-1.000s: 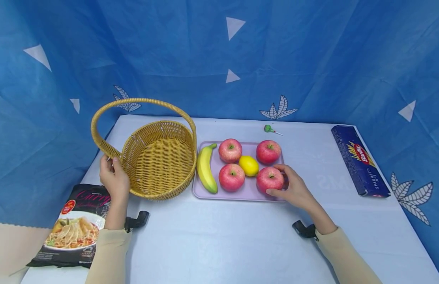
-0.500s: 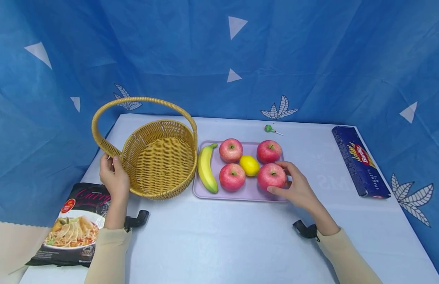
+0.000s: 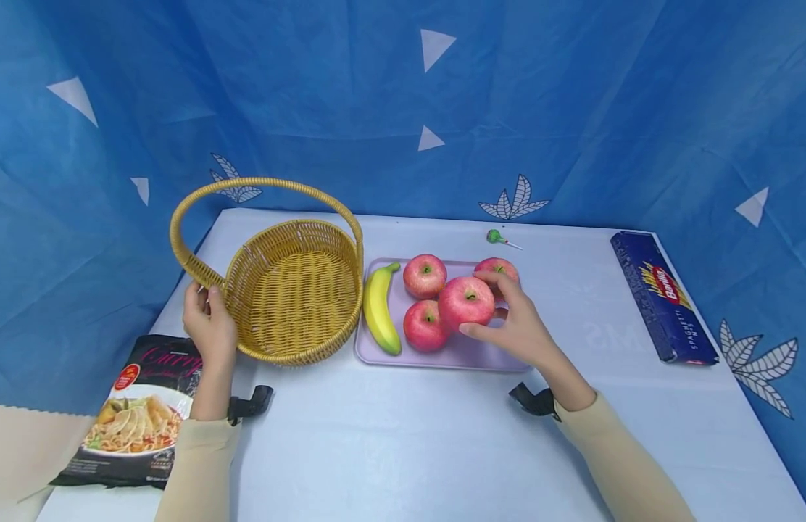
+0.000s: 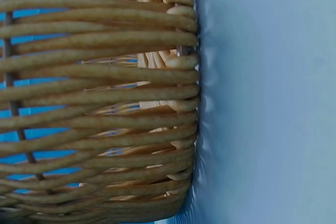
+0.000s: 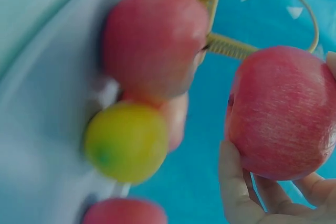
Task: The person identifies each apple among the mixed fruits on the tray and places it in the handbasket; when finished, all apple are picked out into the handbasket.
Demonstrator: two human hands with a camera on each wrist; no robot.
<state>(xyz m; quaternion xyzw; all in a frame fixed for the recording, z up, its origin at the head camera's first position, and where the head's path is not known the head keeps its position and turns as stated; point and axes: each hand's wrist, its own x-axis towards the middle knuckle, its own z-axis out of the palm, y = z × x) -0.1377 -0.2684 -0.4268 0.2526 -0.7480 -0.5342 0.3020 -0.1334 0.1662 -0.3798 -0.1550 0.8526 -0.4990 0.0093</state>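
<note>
My right hand (image 3: 517, 330) grips a red apple (image 3: 466, 302) above the lilac tray (image 3: 403, 360); in the right wrist view the held apple (image 5: 283, 114) is clear of the tray. Three more apples lie on the tray, including a front one (image 3: 424, 328) partly behind the held one. A banana (image 3: 380, 308) lies at the tray's left end. The yellow lemon (image 5: 126, 141) shows in the right wrist view but is hidden in the head view. My left hand (image 3: 210, 326) holds the wicker basket (image 3: 298, 297) at its left side, where the handle meets the rim.
A black curry noodle packet (image 3: 138, 413) lies at the left below the basket. At the back is a green lollipop (image 3: 494, 236). A blue spaghetti box (image 3: 664, 297) lies along the right edge. Behind the table hangs a blue curtain (image 3: 377, 109).
My right hand has lifted the front right apple off the tray and moved it left, over the lemon. My left hand stays at the basket, which has not moved.
</note>
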